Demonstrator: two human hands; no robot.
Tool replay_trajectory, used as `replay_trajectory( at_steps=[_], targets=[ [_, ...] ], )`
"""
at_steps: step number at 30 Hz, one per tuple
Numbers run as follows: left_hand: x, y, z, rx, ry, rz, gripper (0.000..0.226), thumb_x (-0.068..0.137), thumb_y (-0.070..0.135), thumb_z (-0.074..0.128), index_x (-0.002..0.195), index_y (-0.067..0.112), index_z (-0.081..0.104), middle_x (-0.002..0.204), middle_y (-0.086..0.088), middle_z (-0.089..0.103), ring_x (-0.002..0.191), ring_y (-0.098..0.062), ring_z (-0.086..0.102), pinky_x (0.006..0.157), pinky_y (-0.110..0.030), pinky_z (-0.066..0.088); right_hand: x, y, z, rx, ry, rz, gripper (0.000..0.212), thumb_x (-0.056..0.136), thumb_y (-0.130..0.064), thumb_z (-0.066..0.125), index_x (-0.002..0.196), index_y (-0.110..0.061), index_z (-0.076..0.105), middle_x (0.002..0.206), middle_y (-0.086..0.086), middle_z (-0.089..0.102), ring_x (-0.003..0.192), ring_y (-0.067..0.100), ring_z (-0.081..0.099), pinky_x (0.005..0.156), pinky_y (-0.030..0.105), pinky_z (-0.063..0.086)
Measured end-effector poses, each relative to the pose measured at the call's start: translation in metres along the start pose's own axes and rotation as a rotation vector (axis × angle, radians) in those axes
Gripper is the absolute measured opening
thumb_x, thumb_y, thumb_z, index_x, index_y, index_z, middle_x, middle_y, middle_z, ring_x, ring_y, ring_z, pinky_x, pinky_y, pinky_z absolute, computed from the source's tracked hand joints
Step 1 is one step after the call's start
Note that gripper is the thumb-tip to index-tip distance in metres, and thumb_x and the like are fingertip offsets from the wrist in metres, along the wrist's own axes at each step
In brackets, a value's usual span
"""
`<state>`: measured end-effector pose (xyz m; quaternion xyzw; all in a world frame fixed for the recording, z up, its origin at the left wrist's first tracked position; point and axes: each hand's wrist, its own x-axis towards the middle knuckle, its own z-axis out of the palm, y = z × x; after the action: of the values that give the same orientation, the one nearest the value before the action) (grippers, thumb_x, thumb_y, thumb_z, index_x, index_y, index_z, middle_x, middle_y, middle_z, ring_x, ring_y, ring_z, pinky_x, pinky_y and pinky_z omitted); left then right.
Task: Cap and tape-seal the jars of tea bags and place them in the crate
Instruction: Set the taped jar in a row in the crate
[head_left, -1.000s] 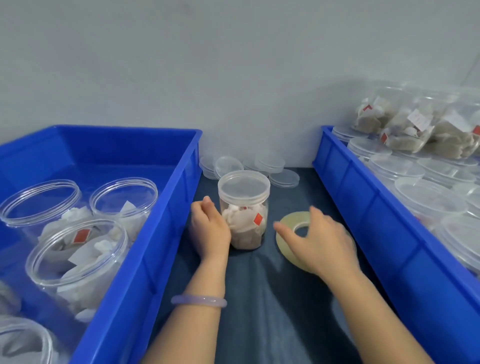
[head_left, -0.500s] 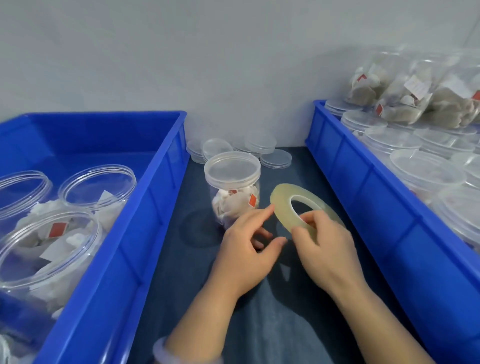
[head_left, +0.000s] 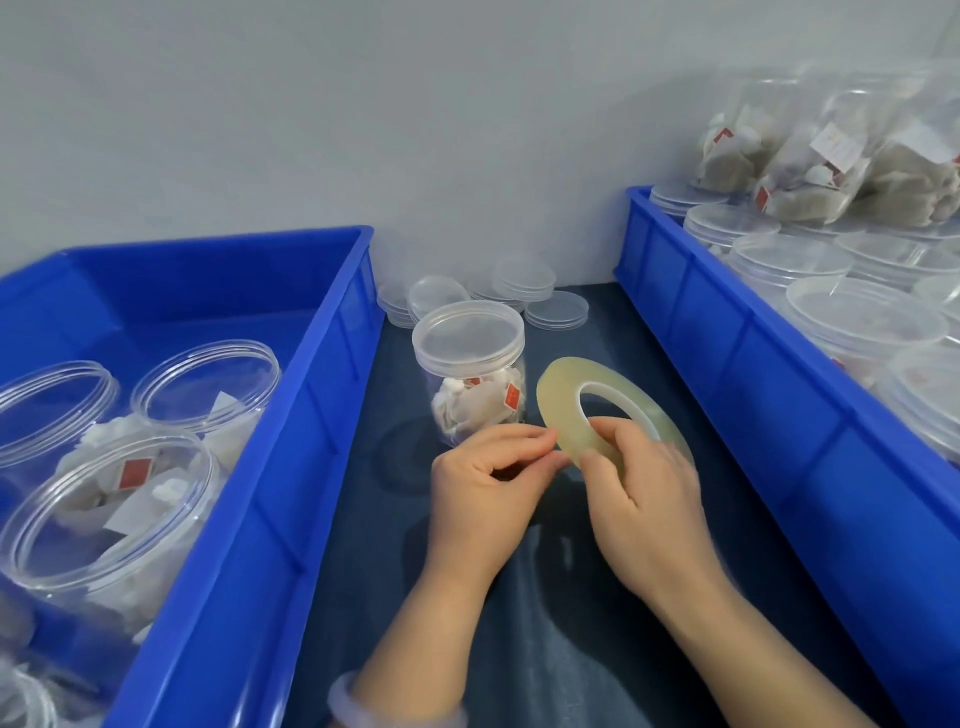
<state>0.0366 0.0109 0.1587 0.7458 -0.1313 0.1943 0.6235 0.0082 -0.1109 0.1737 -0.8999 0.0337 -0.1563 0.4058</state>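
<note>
One capped jar (head_left: 467, 374) stands on the cloth (head_left: 519, 649) between the left crate (head_left: 291, 467), holding three open jars (head_left: 208, 384), and the right crate (head_left: 753, 374), loose lids (head_left: 524, 280) stacked behind; just before it the right hand (head_left: 639, 499) grips the single tape roll (head_left: 566, 395), the left hand (head_left: 488, 493) pinching its rim

Capped jar (head_left: 475, 384) upright, apparently beside tilted tape roll (head_left: 558, 400)

Plain grey wall (head_left: 363, 104), dark blue cloth (head_left: 545, 649) over the worktop, pale bracelet (head_left: 363, 713) at bottom edge

No legible txt; red tea-bag tags (head_left: 511, 397) too blurred
</note>
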Motion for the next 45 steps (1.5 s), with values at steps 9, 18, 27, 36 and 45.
replay_trajectory(
  at_steps=[9, 18, 27, 36, 45],
  targets=[
    [-0.001, 0.004, -0.002, 0.007, 0.003, -0.103, 0.024, 0.080, 0.002, 0.072, 0.074, 0.025, 0.069, 0.073, 0.014, 0.070, 0.068, 0.002, 0.064, 0.065, -0.008, 0.046, -0.002, -0.002, 0.004, -0.063, -0.015, -0.016, 0.054, 0.076, -0.046, 0.037, 0.120, -0.023, 0.059, 0.098, -0.014, 0.063, 0.100, 0.010, 0.051, 0.108, 0.040, 0.029],
    [0.002, 0.004, -0.005, -0.265, -0.207, -0.265, 0.013, 0.076, 0.020, 0.059, 0.073, 0.007, 0.058, 0.060, 0.000, 0.057, 0.061, -0.012, 0.052, 0.066, -0.027, 0.046, 0.001, 0.009, 0.007, -0.077, 0.038, -0.091, 0.048, 0.090, -0.038, 0.058, 0.135, -0.022, 0.050, 0.121, -0.006, 0.061, 0.116, 0.016, 0.050, 0.112, 0.037, 0.023],
    [0.000, -0.001, -0.003, 0.016, -0.001, -0.152, 0.015, 0.083, 0.010, 0.071, 0.073, 0.018, 0.064, 0.066, 0.008, 0.063, 0.062, -0.006, 0.056, 0.064, -0.019, 0.047, 0.015, 0.014, -0.016, -0.345, -0.319, -0.134, 0.072, 0.084, -0.065, 0.024, 0.149, -0.034, 0.020, 0.141, -0.008, 0.046, 0.133, 0.011, 0.036, 0.109, 0.030, 0.017],
    [0.003, -0.001, -0.006, -0.196, -0.072, -0.232, 0.009, 0.090, 0.004, 0.060, 0.081, 0.002, 0.059, 0.091, 0.004, 0.075, 0.058, -0.007, 0.065, 0.060, -0.017, 0.050, 0.010, 0.012, -0.016, -0.130, -0.385, -0.189, 0.056, 0.090, -0.055, 0.036, 0.142, -0.057, 0.017, 0.107, -0.012, 0.057, 0.101, 0.013, 0.053, 0.095, 0.038, 0.044],
    [0.004, 0.000, -0.006, -0.307, -0.168, -0.255, 0.008, 0.090, 0.004, 0.057, 0.084, -0.001, 0.059, 0.098, 0.009, 0.073, 0.066, -0.006, 0.066, 0.059, -0.018, 0.050, 0.012, 0.016, -0.013, -0.029, -0.236, -0.176, 0.035, 0.098, -0.033, 0.043, 0.128, -0.052, 0.044, 0.107, -0.012, 0.059, 0.103, 0.012, 0.054, 0.088, 0.036, 0.046]
  ],
)
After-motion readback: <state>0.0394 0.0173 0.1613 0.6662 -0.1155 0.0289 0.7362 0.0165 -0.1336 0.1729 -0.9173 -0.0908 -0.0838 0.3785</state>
